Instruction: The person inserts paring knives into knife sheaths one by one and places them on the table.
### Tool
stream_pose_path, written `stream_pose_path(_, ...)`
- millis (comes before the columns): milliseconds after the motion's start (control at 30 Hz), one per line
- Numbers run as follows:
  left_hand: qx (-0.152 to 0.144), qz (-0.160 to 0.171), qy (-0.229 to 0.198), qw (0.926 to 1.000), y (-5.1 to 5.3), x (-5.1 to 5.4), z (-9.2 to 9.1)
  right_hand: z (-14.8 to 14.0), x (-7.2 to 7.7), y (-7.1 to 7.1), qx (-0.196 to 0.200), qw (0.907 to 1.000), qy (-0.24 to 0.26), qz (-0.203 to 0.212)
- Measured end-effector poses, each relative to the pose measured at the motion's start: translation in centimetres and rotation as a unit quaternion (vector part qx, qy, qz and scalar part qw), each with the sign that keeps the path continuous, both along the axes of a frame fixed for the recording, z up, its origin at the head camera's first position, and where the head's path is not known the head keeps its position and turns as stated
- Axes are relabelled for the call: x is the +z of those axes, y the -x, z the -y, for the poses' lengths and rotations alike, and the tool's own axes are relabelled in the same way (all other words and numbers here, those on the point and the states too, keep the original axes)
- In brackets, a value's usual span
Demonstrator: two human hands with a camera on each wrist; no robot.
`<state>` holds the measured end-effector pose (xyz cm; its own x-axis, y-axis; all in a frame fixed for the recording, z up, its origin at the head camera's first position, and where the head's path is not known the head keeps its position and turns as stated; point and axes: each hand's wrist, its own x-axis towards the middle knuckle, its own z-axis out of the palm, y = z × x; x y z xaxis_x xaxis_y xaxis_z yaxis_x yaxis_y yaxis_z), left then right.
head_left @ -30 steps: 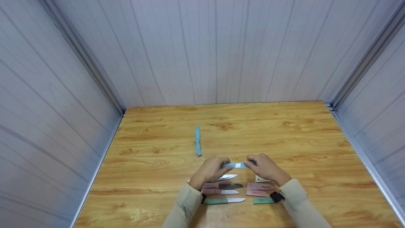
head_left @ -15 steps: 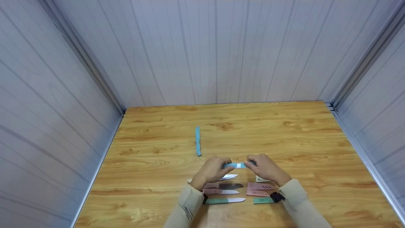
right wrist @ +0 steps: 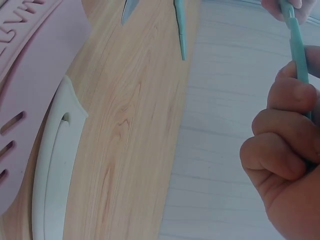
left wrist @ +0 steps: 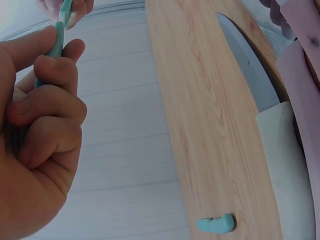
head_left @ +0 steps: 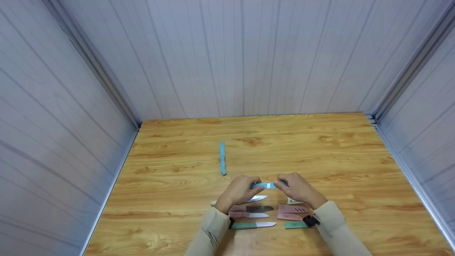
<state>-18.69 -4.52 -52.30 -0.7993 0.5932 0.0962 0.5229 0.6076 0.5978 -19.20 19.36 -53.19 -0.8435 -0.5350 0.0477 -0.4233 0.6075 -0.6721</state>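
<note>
In the head view, my left hand (head_left: 239, 192) grips the blue handle of a knife (head_left: 259, 185) above the table. Opposite it, my right hand (head_left: 300, 189) pinches a blue blade sheath (head_left: 273, 185) fitted over the blade. A narrow white strip of blade shows between handle and sheath. Both wrist views show curled fingers round the pieces: the handle (left wrist: 59, 39) on the left, the sheath (right wrist: 298, 50) on the right. The rest of the blade is hidden in the sheath.
Another blue knife, sheathed (head_left: 222, 158), lies farther back. Below my hands lie a white-handled knife (head_left: 258, 198), pink knives (head_left: 259, 209) and a green knife (head_left: 245, 225). To their right are white (head_left: 293, 201), pink (head_left: 287, 208) and green sheaths (head_left: 295, 225). Pale walls (head_left: 227, 57) surround the table.
The white strip of blade between handle and sheath has narrowed slightly. My left hand has shifted a little to the right, while the right hand stays nearly still.
</note>
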Motion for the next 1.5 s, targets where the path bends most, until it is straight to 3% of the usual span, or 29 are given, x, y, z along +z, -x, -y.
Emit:
stream_pose_path(467, 0.0, 0.004, 0.006, 1.0, -0.02, 0.44, -0.05, 0.63, 0.28, -0.03, -0.003, 0.9999, 0.005, 0.012)
stream_pose_path(1500, 0.001, -0.001, 0.009, 1.0, -0.04, 0.04, -0.28, 0.6, 0.26, -0.1, 0.003, 0.9999, -0.011, -0.002)
